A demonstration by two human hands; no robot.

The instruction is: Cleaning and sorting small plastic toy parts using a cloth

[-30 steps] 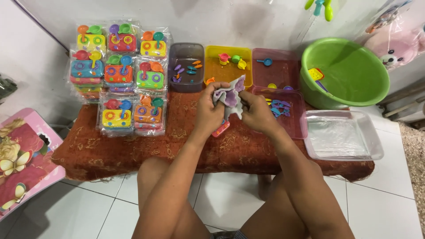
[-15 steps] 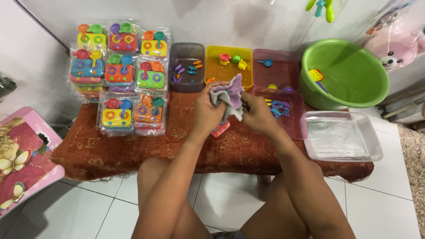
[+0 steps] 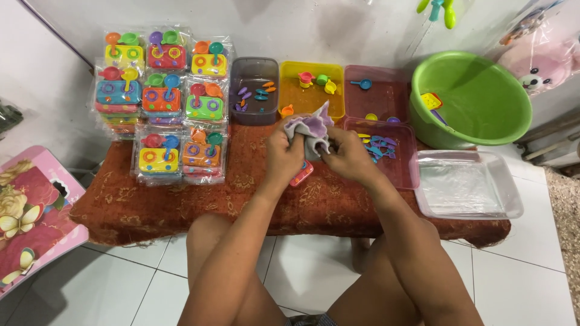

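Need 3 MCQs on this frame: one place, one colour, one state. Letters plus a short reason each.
1. Where do the packed toy stove sets lie?
A. inside the basin
B. on the cloth-covered table's left part
C. on the floor tiles

2. What colour is the round basin?
A. green
B. blue
C. white

3. What is the left hand doing?
A. resting flat on the table
B. reaching into the yellow tray
C. holding a pale purple cloth together with the right hand

Key: 1 B, the wrapped sets are stacked at the table's left end. 2 A, the basin at the right is plainly green. 3 C, both hands grip the crumpled cloth above the table.
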